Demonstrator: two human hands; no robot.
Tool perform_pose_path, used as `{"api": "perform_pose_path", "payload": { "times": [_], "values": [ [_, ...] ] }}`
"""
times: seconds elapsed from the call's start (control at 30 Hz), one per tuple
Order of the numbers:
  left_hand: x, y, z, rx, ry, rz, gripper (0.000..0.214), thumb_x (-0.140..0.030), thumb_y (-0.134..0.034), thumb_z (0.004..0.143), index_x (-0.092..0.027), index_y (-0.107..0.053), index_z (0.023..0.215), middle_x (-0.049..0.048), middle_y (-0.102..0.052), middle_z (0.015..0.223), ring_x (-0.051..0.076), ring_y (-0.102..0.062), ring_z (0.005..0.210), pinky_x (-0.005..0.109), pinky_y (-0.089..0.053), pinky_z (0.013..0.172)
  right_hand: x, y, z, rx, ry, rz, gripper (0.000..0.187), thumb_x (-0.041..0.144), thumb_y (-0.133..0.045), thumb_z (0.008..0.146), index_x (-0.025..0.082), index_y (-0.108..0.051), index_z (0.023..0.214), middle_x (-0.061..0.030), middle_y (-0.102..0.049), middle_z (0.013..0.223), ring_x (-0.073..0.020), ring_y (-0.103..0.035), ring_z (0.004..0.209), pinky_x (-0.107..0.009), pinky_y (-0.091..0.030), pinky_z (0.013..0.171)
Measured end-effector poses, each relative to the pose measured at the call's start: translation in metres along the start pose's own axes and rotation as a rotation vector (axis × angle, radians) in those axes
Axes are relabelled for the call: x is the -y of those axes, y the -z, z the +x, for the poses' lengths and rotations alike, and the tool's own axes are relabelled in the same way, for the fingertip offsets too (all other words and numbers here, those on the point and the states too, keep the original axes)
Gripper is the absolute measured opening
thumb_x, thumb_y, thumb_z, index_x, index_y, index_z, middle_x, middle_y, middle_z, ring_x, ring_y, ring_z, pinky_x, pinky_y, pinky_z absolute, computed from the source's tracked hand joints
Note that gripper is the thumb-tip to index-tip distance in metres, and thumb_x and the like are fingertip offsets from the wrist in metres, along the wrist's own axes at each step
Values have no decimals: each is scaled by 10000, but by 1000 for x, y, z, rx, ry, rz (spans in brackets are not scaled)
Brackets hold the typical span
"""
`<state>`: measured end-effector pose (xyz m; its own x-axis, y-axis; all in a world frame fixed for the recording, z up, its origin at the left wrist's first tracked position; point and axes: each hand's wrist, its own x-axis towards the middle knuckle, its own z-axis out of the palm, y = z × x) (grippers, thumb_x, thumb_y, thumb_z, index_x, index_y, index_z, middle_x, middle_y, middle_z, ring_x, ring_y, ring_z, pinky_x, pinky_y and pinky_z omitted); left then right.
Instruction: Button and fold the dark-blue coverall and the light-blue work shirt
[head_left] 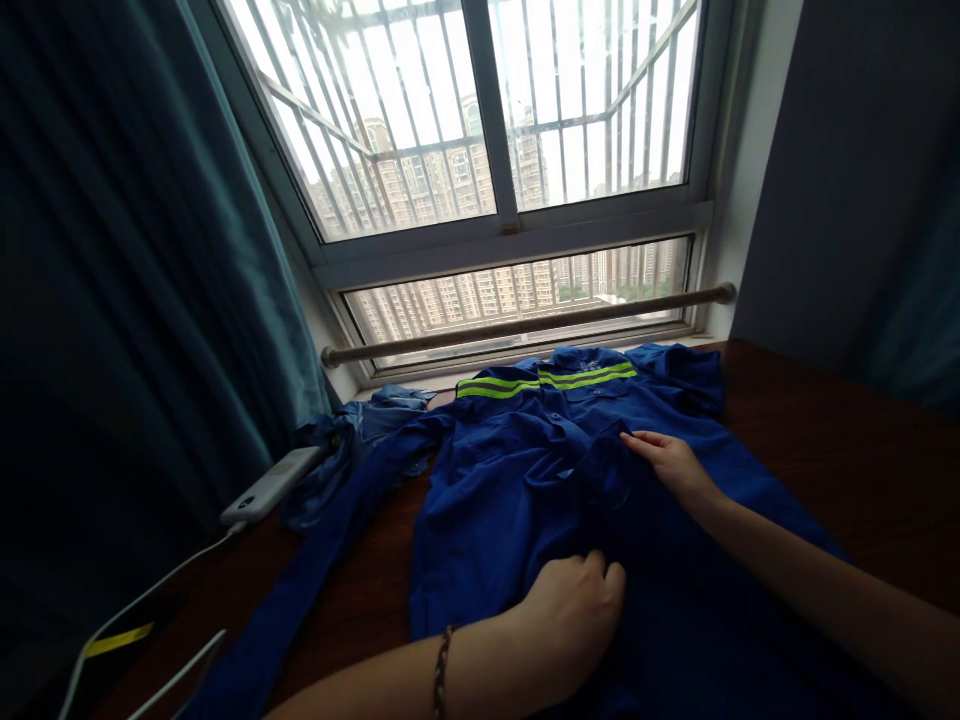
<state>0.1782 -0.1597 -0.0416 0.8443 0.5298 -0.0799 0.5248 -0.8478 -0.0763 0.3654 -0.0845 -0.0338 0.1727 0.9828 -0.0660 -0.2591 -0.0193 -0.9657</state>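
A blue work shirt (510, 480) with yellow-green reflective stripes across the chest lies spread on a dark wooden table (825, 440), collar toward the window. My left hand (574, 610) rests on the shirt's lower front, fingers curled and pinching the fabric near the button line. My right hand (671, 460) lies higher on the front, fingers closed on the edge of the placket. One sleeve (315, 580) trails off to the lower left.
A white power bank (270, 485) with a white cable (150, 590) sits at the table's left edge beside a teal curtain (150, 300). A barred window (487, 150) and a wooden rod (525, 322) run behind the table. Crumpled blue cloth (360, 425) lies by the sill.
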Motion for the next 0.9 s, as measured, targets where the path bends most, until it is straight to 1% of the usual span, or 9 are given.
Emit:
{"api": "perform_pose_path", "payload": {
  "times": [0.1,0.2,0.4,0.5,0.57,0.6,0.73,0.83,0.9],
  "values": [
    [-1,-3,0,-91,114,104,105,-128,-455,753,-120,-525,831,96,-529,783,234,-520,706,313,-385,511,-1,1,0,-4,-27,23,258,279,-774,513,170,-661,718,-5,-658,616,-169,-613,569,-259,-487,552],
    [-2,-4,-1,-114,212,174,122,-139,-430,776,-112,-540,823,112,-518,780,246,-506,725,339,-388,546,0,0,0,8,-38,27,252,281,-769,525,167,-657,720,-10,-662,621,-165,-611,556,-253,-487,536],
    [0,-7,0,-161,13,168,80,-163,-448,793,-130,-520,792,80,-507,773,214,-495,711,315,-380,548,-3,-1,1,14,-48,51,252,306,-758,550,158,-649,722,-4,-658,609,-140,-610,548,-213,-478,515],
    [0,-5,2,-169,39,133,91,-102,-421,786,-122,-510,782,82,-520,767,209,-501,707,309,-385,555,-3,-1,0,-4,-38,54,236,298,-750,564,156,-649,722,-3,-655,597,-131,-606,538,-199,-473,503],
    [2,2,2,-215,89,-45,140,-46,-379,776,-118,-499,792,85,-534,766,187,-508,694,290,-387,562,-2,0,1,-28,-16,67,231,278,-754,558,161,-647,727,1,-655,603,-130,-605,538,-201,-474,501],
    [4,8,1,-279,132,-201,159,-37,-358,781,-121,-489,816,82,-543,774,171,-513,689,279,-391,576,-2,0,1,-40,-6,78,233,265,-757,551,165,-644,728,5,-655,609,-130,-605,538,-203,-476,504],
    [22,36,0,-622,398,-1024,60,-183,-385,834,-164,-442,835,9,-535,702,109,-505,621,224,-386,581,0,0,2,-74,1,122,268,232,-770,520,179,-630,742,18,-653,625,-129,-604,543,-212,-478,519],
    [40,48,1,-717,567,-1570,115,-262,-488,781,-173,-430,824,-26,-521,642,91,-498,558,204,-381,541,0,-2,2,-60,-3,123,268,249,-766,519,172,-624,732,12,-646,618,-132,-601,548,-221,-476,527],
    [50,48,2,-767,667,-1763,155,-238,-527,736,-164,-457,853,-22,-549,648,91,-520,562,205,-401,557,-1,-3,2,-35,4,111,254,274,-760,528,167,-619,710,9,-645,621,-129,-598,554,-221,-474,539]
  ]
}}
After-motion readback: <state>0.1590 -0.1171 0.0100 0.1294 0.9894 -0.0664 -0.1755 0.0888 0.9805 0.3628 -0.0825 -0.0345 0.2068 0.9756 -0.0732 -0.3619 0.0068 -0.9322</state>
